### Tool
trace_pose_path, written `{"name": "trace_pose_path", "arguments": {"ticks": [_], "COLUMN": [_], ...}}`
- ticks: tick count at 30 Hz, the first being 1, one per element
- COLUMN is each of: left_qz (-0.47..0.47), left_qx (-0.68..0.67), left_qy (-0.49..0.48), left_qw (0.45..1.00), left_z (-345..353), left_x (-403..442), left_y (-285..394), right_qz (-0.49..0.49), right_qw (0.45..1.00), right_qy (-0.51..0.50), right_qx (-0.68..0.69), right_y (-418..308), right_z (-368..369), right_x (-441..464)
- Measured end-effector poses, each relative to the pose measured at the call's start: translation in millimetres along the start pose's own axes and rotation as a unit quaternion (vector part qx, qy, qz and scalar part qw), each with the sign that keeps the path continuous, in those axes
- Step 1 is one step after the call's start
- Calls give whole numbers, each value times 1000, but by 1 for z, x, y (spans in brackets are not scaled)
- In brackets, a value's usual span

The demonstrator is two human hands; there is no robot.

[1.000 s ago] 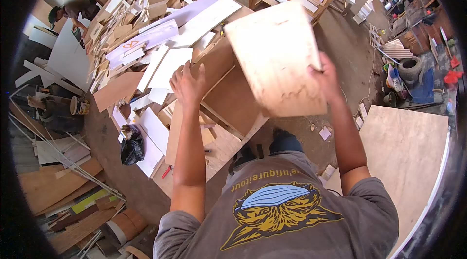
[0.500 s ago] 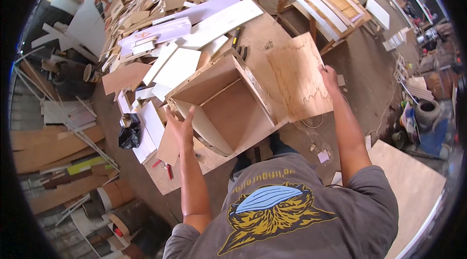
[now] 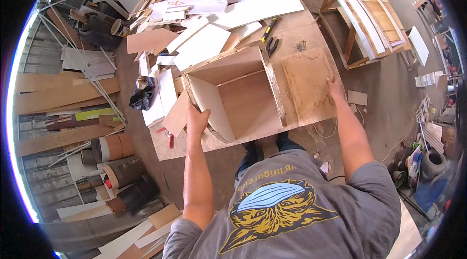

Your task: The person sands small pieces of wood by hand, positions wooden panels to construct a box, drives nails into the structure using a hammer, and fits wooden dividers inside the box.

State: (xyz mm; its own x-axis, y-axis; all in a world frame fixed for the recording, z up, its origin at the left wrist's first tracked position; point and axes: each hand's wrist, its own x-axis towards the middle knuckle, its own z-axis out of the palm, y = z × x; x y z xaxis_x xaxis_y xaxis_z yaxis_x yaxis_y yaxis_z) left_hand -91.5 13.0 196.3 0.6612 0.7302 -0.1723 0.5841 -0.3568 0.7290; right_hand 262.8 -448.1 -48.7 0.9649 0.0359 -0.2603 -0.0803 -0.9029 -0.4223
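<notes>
An open wooden box (image 3: 250, 106) sits on the workbench, its hollow facing up and its left side panel curved at the lower end. My left hand (image 3: 197, 119) grips that left side, thumb toward the inside and the other fingers mostly hidden behind the panel. To the right of the box, a plywood sheet (image 3: 307, 86) with dark wavy stains lies on the bench. My right hand (image 3: 335, 89) holds the sheet's right edge, with fingertips on top. Above the box are a yellow-and-black utility knife (image 3: 268, 30) and black-handled pliers (image 3: 272, 46).
White boards (image 3: 202, 47) and wood offcuts are heaped on the far side of the workbench (image 3: 194, 151). A black plastic bag (image 3: 142, 98) and a red-handled tool (image 3: 171, 141) are at left. A wooden frame (image 3: 369, 20) stands beyond the bench, upper right.
The plywood sheet has come down from a tilted position to lie on the bench, with my right hand on its edge. My left hand has closed on the box side. The view has shifted.
</notes>
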Motion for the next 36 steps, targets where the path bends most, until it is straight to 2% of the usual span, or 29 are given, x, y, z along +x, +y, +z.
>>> {"name": "trace_pose_path", "arguments": {"ticks": [3,6,8,10,12,15,18,21,24,28,30,36], "left_qz": [14,71,52,14,-41,-75,-49,4,70,93,108,293], "left_qx": [-4,-38,-31,-2,48,7,1,-87,-124,-158,-168,-202], "left_qy": [-1,-7,-11,-33,-70,-113,-137,-70,-33,-33,-21,89], "left_qw": [1000,997,998,999,996,991,989,994,989,982,980,930], "left_z": [-6,-3,-7,-11,-15,-5,-19,-14,-18,-28,-27,-6], "left_x": [0,14,8,7,10,32,16,8,-4,-18,-27,-61], "left_y": [14,-9,4,6,1,-42,-11,-18,-26,-20,-15,-22], "right_qz": [1,-18,-106,-102,-77,-223,-232,-234,-233,-305,-297,-291], "right_qw": [998,997,992,944,923,944,964,966,972,948,951,941], "right_qy": [-46,22,-36,-174,-251,-210,-126,-105,-34,81,72,117], "right_qx": [-36,-77,58,260,282,126,-28,-6,19,41,52,127], "right_y": [-38,-48,-132,-187,-255,-298,-306,-310,-310,-305,-298,-259], "right_z": [-34,-5,-69,-93,-139,-137,-98,-106,-123,-143,-149,-129], "right_x": [-24,-16,-74,-110,-166,-191,-175,-187,-214,-237,-247,-277]}}
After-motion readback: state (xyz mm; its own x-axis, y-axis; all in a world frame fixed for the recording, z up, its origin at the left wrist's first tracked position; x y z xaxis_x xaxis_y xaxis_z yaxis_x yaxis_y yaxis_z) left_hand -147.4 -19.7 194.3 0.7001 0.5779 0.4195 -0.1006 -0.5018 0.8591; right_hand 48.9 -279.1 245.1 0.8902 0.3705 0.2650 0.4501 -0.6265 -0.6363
